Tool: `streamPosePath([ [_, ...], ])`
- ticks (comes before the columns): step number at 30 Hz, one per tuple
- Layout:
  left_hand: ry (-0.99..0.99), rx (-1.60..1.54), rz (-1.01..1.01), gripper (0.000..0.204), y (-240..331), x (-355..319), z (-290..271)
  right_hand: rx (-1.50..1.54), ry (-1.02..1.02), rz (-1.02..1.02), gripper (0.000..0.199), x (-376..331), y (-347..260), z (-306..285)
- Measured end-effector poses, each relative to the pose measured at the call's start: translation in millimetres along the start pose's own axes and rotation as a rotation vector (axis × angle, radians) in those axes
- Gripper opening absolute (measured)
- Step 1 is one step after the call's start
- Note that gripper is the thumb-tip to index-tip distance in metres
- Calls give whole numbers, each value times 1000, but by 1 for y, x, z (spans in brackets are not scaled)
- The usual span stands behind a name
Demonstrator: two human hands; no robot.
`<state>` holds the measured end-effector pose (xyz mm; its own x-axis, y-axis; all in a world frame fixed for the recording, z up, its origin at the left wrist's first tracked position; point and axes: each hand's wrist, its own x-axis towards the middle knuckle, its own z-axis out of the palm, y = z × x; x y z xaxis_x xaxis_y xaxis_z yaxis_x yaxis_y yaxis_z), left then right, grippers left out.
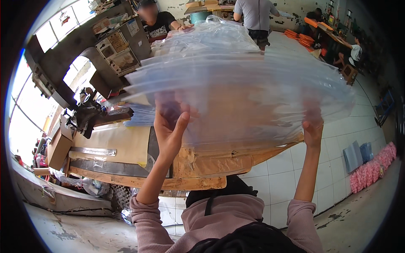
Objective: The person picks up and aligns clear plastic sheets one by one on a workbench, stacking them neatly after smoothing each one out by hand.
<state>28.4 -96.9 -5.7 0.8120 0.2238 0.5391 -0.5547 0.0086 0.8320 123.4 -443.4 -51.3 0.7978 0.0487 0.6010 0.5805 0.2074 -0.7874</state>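
Between both hands I hold up a wide stack of clear plastic sheets (236, 101), blurred at its far edge and raised above the wooden table (202, 183). My left hand (171, 120) grips the stack's left side, thumb on the near face and fingers seen dimly through the plastic. At the right end, my right hand (312, 122) is closed on the stack's edge, its fingers partly hidden behind the film. Beyond the held stack lies a heap of more clear plastic (206, 36) on the table.
At left stands a dark press machine (95, 114), with bluish plastic sheets (141, 114) beside it. A metal ruler (93, 152) lies on a brown board. Across the table sits a person (158, 21); another person (253, 17) stands behind. Pink bundles (373, 168) rest on the tiled floor.
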Motion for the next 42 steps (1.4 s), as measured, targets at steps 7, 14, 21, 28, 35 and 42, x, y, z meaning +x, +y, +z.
streamPosePath([
  [7, 8, 27, 68, 34, -5, -1, 0, -22, 26, 47, 67, -3, 2, -3],
  [14, -99, -71, -186, 31, 34, 1, 14, -131, -73, 390, 61, 16, -54, 9],
  [21, -328, 326, -385, 33, -38, 33, 16, -178, 12, 718, 41, 14, -43, -28],
  [28, -392, 609, -291, 50, -81, 84, 51, -226, 130, 717, 36, 8, -20, -53],
  [35, -943, 634, 262, 45, -40, 39, 70, -1179, 62, 459, 38, -4, -4, -67],
  [42, -1224, 896, 325, 48, -42, 12, 62, -1068, -555, -56, 48, -29, -66, 44],
])
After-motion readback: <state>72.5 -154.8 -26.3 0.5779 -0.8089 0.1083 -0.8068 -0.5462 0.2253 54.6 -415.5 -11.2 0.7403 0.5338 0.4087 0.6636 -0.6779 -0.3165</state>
